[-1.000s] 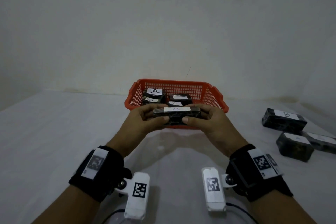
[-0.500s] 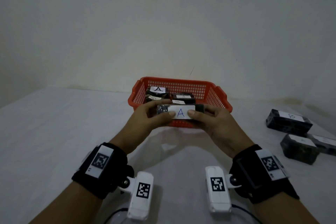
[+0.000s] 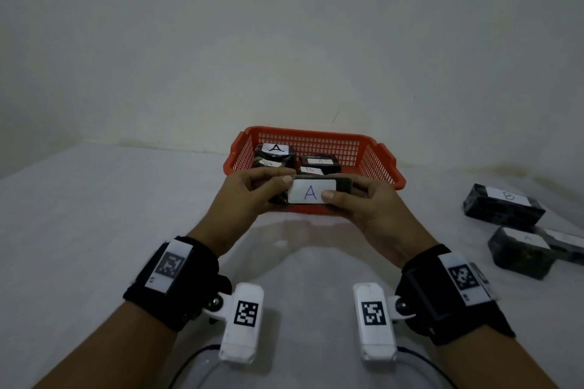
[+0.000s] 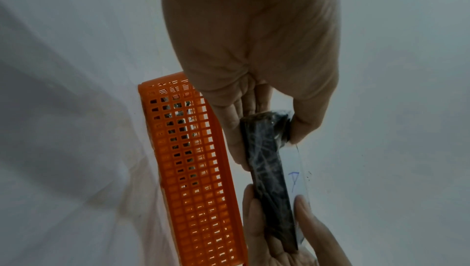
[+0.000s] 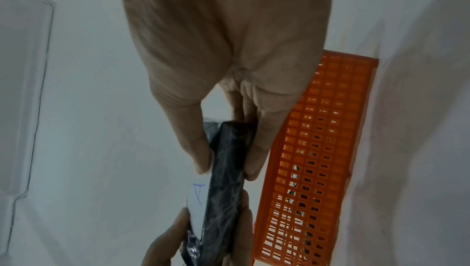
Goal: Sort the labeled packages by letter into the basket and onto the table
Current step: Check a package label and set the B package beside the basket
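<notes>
- white table (image 3: pixel 94 230); three dark packages (image 3: pixel 504 208) lie at its right
- orange basket (image 3: pixel 384 167) just beyond the hands, holding labelled packages
- package marked A (image 3: pixel 311 194) held near the basket's near rim, long axis left-right
- left hand (image 3: pixel 252 196) and right hand (image 3: pixel 366 205) each pinch one end

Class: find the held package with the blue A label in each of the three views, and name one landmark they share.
Head: held package centre, before the orange basket.
Left wrist: lower centre, right of the basket.
Right wrist: lower centre, left of the basket.
Landmark: the basket.
</notes>
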Motion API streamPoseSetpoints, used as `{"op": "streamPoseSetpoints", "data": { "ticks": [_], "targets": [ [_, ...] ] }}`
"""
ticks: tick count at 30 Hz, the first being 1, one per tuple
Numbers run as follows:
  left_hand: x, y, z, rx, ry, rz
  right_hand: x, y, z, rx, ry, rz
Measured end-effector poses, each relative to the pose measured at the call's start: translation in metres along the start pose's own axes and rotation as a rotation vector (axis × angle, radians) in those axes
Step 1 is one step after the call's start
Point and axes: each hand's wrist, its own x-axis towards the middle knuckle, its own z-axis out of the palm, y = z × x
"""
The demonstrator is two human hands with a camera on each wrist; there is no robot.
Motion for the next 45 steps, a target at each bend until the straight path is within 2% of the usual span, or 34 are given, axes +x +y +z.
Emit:
{"op": "streamPoseSetpoints", "data": {
  "ticks": [3,9,13,15,18,23,29,33,36,38,41,45],
  "targets": [
    [-0.001,0.003,-0.001,-0.05,-0.063,-0.028,-0.002,-0.001,-0.003,-0.048,0.012,-0.024],
    [-0.004,0.005,-0.001,0.078,-0.044,0.072,-0.003,-0.008,0.001,0.027,-0.02,0.036],
    [-0.008,0.007,0.003,0.122,-0.089,0.111,-0.002,-0.008,0.003,0.078,0.061,0.054],
    [-0.008,0.006,0.004,0.098,-0.115,0.095,-0.001,-0.007,0.002,0.099,0.098,0.036],
    [-0.005,0.006,0.004,0.036,-0.1,-0.008,0.0,-0.005,0.001,0.076,0.128,0.002],
    [-0.005,0.006,0.007,0.142,-0.007,0.043,0.002,-0.001,0.001,0.065,0.05,0.036],
    [-0.007,0.009,0.007,0.114,-0.068,0.016,0.001,0.002,0.001,0.002,0.036,0.001],
    [-0.005,0.008,0.002,0.091,0.015,0.008,0.001,-0.001,0.002,0.116,-0.001,0.036],
    [-0.006,0.009,0.0,0.085,-0.03,-0.028,0.0,0.0,0.0,0.074,0.013,0.005],
    [-0.006,0.01,0.001,0.132,-0.02,-0.003,0.0,0.001,-0.001,0.056,0.018,0.002],
    [-0.006,0.01,0.001,0.146,0.022,0.05,0.001,0.0,0.001,0.056,0.001,0.041],
    [-0.009,0.011,0.003,0.168,-0.053,0.093,-0.001,-0.006,0.003,0.059,-0.031,0.121]
  ]
}}
